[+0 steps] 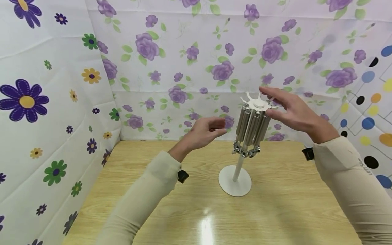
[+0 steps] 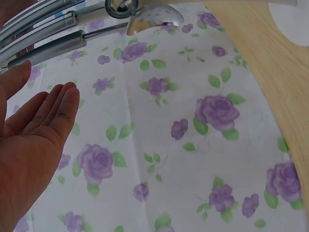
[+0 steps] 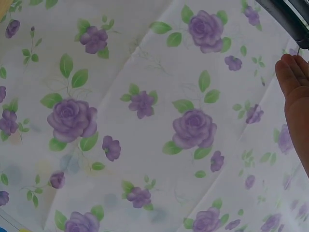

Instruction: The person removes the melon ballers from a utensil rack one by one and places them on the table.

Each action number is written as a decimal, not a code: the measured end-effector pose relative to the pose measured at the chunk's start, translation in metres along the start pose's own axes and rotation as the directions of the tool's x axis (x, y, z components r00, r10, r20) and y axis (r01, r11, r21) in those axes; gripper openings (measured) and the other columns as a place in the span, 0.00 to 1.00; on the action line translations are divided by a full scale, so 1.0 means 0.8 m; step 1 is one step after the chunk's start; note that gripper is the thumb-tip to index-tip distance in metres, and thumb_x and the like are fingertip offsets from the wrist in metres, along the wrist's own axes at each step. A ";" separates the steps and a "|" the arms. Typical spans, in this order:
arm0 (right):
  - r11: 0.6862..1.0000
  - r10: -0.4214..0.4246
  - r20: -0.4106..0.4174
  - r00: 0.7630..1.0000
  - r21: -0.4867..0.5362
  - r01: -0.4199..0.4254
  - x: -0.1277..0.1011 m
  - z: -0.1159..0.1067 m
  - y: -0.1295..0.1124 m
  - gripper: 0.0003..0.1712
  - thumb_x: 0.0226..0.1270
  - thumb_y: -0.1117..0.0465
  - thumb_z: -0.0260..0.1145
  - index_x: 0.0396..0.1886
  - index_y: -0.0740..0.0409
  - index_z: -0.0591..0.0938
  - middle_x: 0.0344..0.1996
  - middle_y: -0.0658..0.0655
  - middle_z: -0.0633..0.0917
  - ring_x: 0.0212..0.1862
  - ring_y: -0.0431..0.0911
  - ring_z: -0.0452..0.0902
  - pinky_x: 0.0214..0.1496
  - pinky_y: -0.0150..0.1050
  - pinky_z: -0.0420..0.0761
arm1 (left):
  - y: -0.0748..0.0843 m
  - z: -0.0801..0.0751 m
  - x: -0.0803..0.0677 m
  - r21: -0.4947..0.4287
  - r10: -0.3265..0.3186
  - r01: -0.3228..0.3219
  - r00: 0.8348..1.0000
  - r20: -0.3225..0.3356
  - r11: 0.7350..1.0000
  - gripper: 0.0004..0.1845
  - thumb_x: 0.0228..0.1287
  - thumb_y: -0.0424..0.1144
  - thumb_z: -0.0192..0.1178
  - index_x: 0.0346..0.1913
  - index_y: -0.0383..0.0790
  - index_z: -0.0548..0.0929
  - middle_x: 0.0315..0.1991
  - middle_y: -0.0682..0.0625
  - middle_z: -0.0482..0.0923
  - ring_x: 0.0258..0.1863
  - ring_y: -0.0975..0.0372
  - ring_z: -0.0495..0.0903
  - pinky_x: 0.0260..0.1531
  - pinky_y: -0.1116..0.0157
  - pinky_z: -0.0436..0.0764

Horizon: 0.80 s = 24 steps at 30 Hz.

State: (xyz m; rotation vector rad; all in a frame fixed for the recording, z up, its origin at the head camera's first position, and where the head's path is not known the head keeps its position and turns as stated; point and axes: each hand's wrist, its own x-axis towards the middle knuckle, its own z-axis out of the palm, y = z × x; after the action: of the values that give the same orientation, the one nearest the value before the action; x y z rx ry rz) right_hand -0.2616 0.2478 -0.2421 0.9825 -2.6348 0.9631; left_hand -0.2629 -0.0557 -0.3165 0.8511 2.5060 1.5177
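A white stand (image 1: 258,103) with several outward hooks at its top rises from a round base (image 1: 235,188). Small kitchen tools with silver handles (image 1: 252,127) hang around it, shiny metal heads downward. One rounded metal head (image 2: 153,20) shows in the left wrist view, beside a ring-shaped part. My left hand (image 1: 206,132) is held left of the tools, fingers and thumb extended, apart from them. At the stand's top right, my right hand (image 1: 291,108) has its thumb beside a handle's upper end and its fingers over the hooks; whether it touches them is unclear.
The stand is on a light wooden table (image 1: 196,197). Behind it hangs a white cloth with purple roses (image 1: 147,46). A daisy-patterned cloth (image 1: 27,143) borders the left, and a dotted one (image 1: 370,109) the right.
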 end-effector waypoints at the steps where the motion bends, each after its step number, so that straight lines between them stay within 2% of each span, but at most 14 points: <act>1: 1.000 0.001 -0.006 1.000 0.000 -0.001 0.001 0.001 0.000 0.38 0.73 0.56 0.64 0.79 0.45 0.62 0.74 0.58 0.65 0.70 0.60 0.61 0.70 0.62 0.61 | 0.002 0.003 0.004 -0.005 0.009 -0.009 1.000 -0.005 1.000 0.23 0.73 0.38 0.60 0.68 0.35 0.75 0.63 0.42 0.77 0.61 0.56 0.78 0.56 0.66 0.79; 7: 1.000 -0.007 -0.036 0.999 0.000 0.007 0.002 0.008 0.002 0.36 0.73 0.55 0.62 0.78 0.47 0.63 0.72 0.60 0.67 0.64 0.58 0.65 0.63 0.63 0.64 | 0.008 0.018 0.023 -0.028 0.043 -0.044 0.999 -0.029 0.999 0.22 0.74 0.37 0.59 0.66 0.34 0.76 0.61 0.43 0.78 0.58 0.57 0.79 0.53 0.69 0.80; 14: 0.995 -0.080 -0.063 0.995 0.046 0.083 -0.001 0.015 0.008 0.30 0.79 0.55 0.49 0.78 0.50 0.63 0.74 0.60 0.65 0.67 0.66 0.65 0.57 0.71 0.68 | 0.009 0.031 0.034 -0.080 0.085 -0.089 0.995 -0.043 0.993 0.19 0.74 0.35 0.58 0.64 0.34 0.78 0.59 0.43 0.80 0.55 0.57 0.81 0.52 0.70 0.80; 19: 0.992 -0.107 -0.092 0.990 0.054 0.112 -0.001 0.018 0.013 0.30 0.79 0.57 0.50 0.77 0.52 0.64 0.73 0.61 0.66 0.67 0.66 0.66 0.55 0.70 0.70 | 0.011 0.038 0.040 -0.105 0.119 -0.121 0.992 -0.029 0.987 0.19 0.75 0.33 0.56 0.64 0.32 0.78 0.59 0.41 0.80 0.55 0.56 0.81 0.52 0.71 0.80; 24: 0.990 -0.127 -0.123 0.984 0.054 0.134 0.000 0.019 0.014 0.29 0.78 0.57 0.51 0.76 0.53 0.66 0.72 0.60 0.68 0.67 0.65 0.66 0.56 0.70 0.71 | 0.013 0.042 0.044 -0.112 0.121 -0.124 0.992 -0.026 0.986 0.18 0.75 0.32 0.56 0.64 0.32 0.77 0.58 0.41 0.80 0.54 0.57 0.81 0.51 0.71 0.80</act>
State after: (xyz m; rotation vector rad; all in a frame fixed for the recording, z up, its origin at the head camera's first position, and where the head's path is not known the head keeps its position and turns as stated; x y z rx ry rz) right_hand -0.2677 0.2449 -0.2602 1.0614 -2.4240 1.0444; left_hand -0.2763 -0.0077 -0.3171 0.9936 2.3934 1.6949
